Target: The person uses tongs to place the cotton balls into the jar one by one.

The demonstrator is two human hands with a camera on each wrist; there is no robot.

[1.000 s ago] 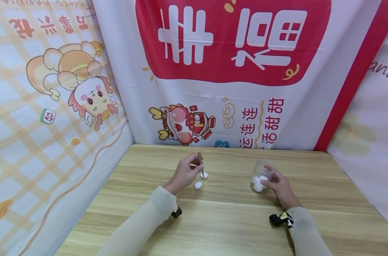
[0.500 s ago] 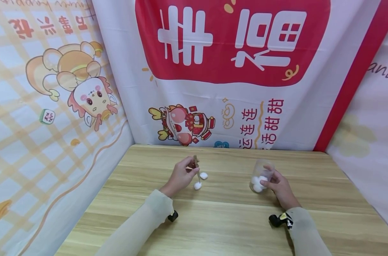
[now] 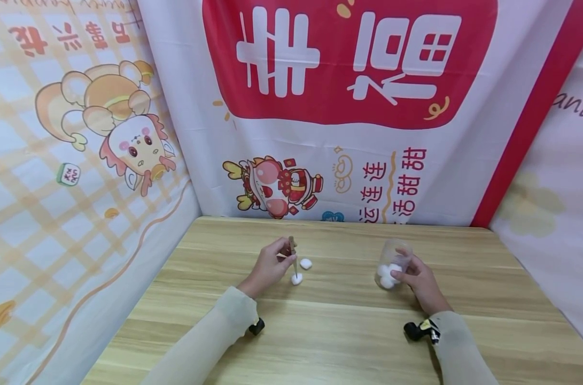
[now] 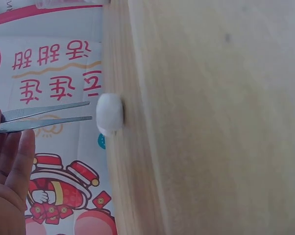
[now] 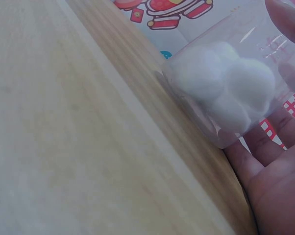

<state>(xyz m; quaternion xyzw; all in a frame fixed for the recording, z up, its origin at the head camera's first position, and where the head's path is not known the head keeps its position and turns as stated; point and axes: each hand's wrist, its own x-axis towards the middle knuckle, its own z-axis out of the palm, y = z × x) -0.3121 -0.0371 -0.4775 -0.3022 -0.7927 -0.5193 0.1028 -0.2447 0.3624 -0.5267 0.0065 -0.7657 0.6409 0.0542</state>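
In the head view my left hand (image 3: 269, 269) pinches metal tweezers (image 3: 293, 248), pointed down at a white cotton ball (image 3: 297, 281) on the table. The left wrist view has the tweezers' two tips parted, just short of a cotton ball (image 4: 110, 113). A second cotton ball (image 3: 306, 263) lies a little farther back. On the right, my right hand (image 3: 425, 287) grips a clear jar (image 3: 394, 247) round its side. Several cotton balls (image 5: 199, 73) sit at the bottom of this jar, which leans slightly with its base at the table.
The wood-grain table (image 3: 329, 342) runs back to a hanging printed cloth (image 3: 339, 139) in red and white. Another printed cloth (image 3: 89, 214) hangs along the left side. Black wrist cameras are strapped at both sleeves.
My left hand has shifted left and slightly toward me, bringing the tweezers from the farther cotton ball to the nearer one. The right hand and jar stay put.
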